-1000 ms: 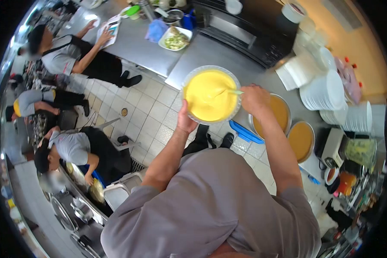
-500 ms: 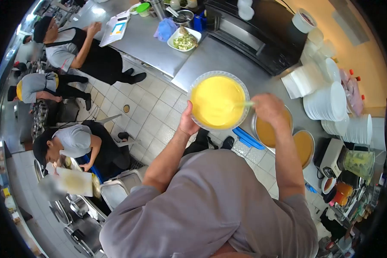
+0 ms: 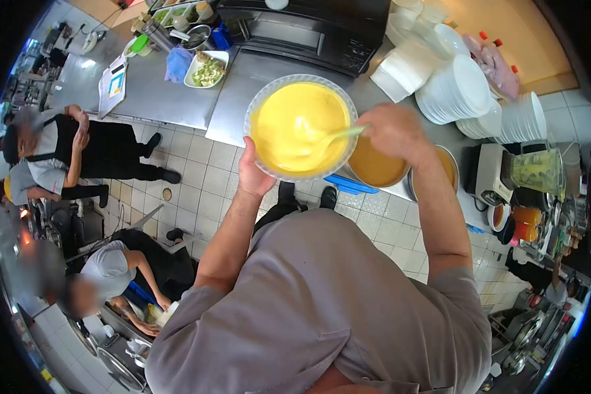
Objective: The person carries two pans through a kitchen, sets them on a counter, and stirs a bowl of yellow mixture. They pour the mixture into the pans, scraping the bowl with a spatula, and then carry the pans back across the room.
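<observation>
A clear round bowl (image 3: 249,136) holds a thick yellow mixture (image 3: 299,121) in front of my body, partly over the steel counter. My left hand (image 3: 253,172) grips its lower left side, thumb along the outer wall. Over the bowl's right edge, my right hand (image 3: 393,133) is closed on the handle of a pale green utensil (image 3: 345,132), whose far end dips into the yellow mixture. Two round pans of orange-brown liquid, one (image 3: 379,165) just under my right hand and another (image 3: 448,169) partly behind my forearm, sit on the counter.
A black oven (image 3: 308,33) stands at the back. White plate stacks (image 3: 454,92) and a blender (image 3: 535,172) are on the right. A salad dish (image 3: 207,69) rests back left. Several co-workers are at the left, one (image 3: 111,269) bending over containers; another person is far right.
The view has turned, and the bowl appears further left. More of the green utensil shows. The nearest co-worker on the left has both hands lower, and the white board there is out of sight.
</observation>
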`<state>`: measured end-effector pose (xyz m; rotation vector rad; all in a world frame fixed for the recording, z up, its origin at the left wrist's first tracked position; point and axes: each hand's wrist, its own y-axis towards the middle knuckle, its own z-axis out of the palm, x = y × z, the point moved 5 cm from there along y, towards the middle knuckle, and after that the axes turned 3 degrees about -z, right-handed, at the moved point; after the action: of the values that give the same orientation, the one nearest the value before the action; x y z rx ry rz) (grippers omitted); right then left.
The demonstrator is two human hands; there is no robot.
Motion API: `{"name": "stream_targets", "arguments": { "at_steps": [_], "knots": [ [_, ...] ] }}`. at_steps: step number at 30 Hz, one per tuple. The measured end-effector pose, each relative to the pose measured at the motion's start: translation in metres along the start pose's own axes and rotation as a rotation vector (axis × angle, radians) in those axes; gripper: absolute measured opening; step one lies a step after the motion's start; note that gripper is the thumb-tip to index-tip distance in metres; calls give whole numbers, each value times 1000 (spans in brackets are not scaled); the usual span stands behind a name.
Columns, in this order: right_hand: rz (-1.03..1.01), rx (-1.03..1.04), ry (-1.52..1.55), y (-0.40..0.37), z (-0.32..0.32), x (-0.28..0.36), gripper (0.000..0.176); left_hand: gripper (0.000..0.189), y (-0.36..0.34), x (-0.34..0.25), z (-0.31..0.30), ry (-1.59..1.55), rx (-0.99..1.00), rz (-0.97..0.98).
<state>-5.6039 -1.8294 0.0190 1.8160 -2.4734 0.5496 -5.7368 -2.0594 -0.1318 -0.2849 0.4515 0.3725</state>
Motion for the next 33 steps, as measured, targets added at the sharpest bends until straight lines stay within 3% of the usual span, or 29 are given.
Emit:
{"name": "stream_targets", "arguments": {
  "at_steps": [3,5,6,8,9,11,15,17,18,20,21,23,24,26,29,30,31,33],
  "knots": [
    [146,-83,-157,-1,5,-14,24,90,8,12,6,12,-21,-46],
    [-173,-82,-6,-14,17,0,23,89,15,14,14,11,21,-61],
    [-158,-86,-4,-19,9,-11,23,89,18,15,16,-1,44,-62],
    [110,22,-49,-30,-23,-37,23,88,22,18,23,16,69,-86],
    [114,24,-50,-29,-15,-34,23,88,22,21,26,36,83,-101],
    [44,-168,-104,-26,-2,-20,22,89,29,30,31,34,74,-108],
    [-55,-164,7,-52,-10,-50,22,89,37,34,50,45,145,-125],
    [264,-138,-199,-49,-24,-56,23,88,39,46,51,28,131,-156],
    [275,-142,-197,-56,-16,-62,23,87,43,51,53,22,124,-183],
    [-64,-121,54,-68,3,-49,23,87,47,53,60,18,138,-185],
    [-52,-124,58,-70,-1,-59,23,87,48,53,62,4,140,-178],
    [339,49,-163,-78,-35,-81,23,86,52,58,65,26,145,-199],
    [343,55,-160,-79,-22,-77,23,86,50,61,65,56,144,-217],
    [86,-175,-124,-75,0,-55,22,85,54,66,67,28,130,-215],
    [68,-171,0,-96,-23,-88,21,85,57,62,71,20,155,-235],
    [270,-32,-171,-97,-36,-91,22,85,55,64,73,32,192,-241],
    [271,-27,-171,-93,-25,-82,22,85,53,69,74,29,190,-242],
    [102,-236,-70,-87,-1,-67,22,84,60,74,77,38,122,-231]
  ]
}}
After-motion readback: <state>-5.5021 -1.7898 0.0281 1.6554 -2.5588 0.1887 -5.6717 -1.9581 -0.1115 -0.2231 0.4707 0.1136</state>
